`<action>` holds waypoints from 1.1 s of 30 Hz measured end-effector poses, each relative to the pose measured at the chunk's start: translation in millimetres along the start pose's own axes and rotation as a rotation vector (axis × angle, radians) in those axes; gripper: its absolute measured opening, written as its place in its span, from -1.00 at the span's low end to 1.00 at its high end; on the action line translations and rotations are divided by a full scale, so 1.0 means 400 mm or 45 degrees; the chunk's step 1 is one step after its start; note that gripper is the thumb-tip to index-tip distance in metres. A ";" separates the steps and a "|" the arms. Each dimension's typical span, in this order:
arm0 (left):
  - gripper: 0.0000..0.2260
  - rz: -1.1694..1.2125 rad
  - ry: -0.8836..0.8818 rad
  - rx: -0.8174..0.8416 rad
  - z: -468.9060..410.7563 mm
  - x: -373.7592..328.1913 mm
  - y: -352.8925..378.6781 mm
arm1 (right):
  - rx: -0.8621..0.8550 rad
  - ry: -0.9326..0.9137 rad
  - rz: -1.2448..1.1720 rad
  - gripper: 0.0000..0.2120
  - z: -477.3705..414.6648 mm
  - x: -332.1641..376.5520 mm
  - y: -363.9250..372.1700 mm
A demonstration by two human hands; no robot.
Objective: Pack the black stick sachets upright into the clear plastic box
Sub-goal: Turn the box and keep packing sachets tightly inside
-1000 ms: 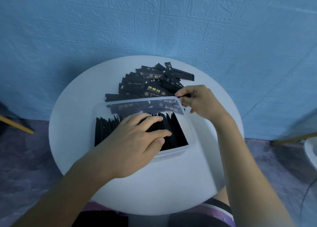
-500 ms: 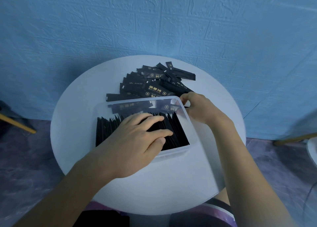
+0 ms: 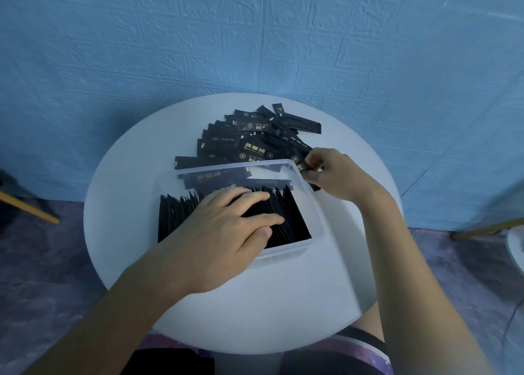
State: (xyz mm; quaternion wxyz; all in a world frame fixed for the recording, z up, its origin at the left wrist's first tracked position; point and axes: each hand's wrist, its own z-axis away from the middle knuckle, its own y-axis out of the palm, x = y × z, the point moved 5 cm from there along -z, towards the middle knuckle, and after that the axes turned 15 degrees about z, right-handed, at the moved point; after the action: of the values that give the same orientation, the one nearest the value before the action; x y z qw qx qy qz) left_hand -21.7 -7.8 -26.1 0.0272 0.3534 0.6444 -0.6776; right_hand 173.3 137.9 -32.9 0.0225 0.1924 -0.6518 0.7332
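The right hand point(image 3: 331, 176) has drawn back from the loose pile point(image 3: 255, 142), pinching one sachet point(image 3: 304, 165) just outside the far right corner of the clear plastic box point(image 3: 310, 196) (next one in, I'd guess). The left hand point(image 3: 226, 233) still presses flat on the upright sachets point(image 3: 283, 218).

A round white table point(image 3: 283, 303) stands against a blue wall point(image 3: 255, 34) embossed with a brick pattern, which fills the view behind and to both sides of the table. Beneath the table lies a dark floor point(image 3: 42, 275) mottled purple and grey. Left of the table 1 slanted wooden leg point(image 3: 28, 208) crosses the floor, and right of the table 1 more wooden leg point(image 3: 487, 228) runs to the frame edge, just beside a rounded white object point(image 3: 516, 247) that the frame cuts off, with a thin dark cable point(image 3: 510, 318) on the floor below it.
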 end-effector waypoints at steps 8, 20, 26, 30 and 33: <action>-0.47 -0.027 0.015 -0.015 0.002 0.004 0.003 | -0.144 -0.119 -0.359 -0.88 0.132 0.080 -0.134; -0.47 -0.036 0.012 -0.010 -0.001 0.008 0.006 | -0.068 0.046 0.394 -0.75 0.210 0.187 -0.056; -0.50 -0.035 0.007 -0.017 -0.002 0.009 0.008 | 0.055 0.081 0.385 -0.83 0.224 0.191 -0.045; -0.52 -0.034 0.011 -0.014 -0.001 0.010 0.008 | 0.096 0.063 0.403 -0.85 0.219 0.193 -0.041; -0.50 -0.052 0.014 0.003 0.002 0.012 0.009 | 0.107 0.061 0.394 -0.81 0.219 0.194 -0.040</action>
State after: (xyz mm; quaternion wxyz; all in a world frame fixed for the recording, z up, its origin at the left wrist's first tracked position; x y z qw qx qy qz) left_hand -24.1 -6.9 -31.7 0.0094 0.3438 0.6509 -0.6768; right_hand 128.3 39.0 13.0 -0.0833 0.0731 -0.6416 0.7590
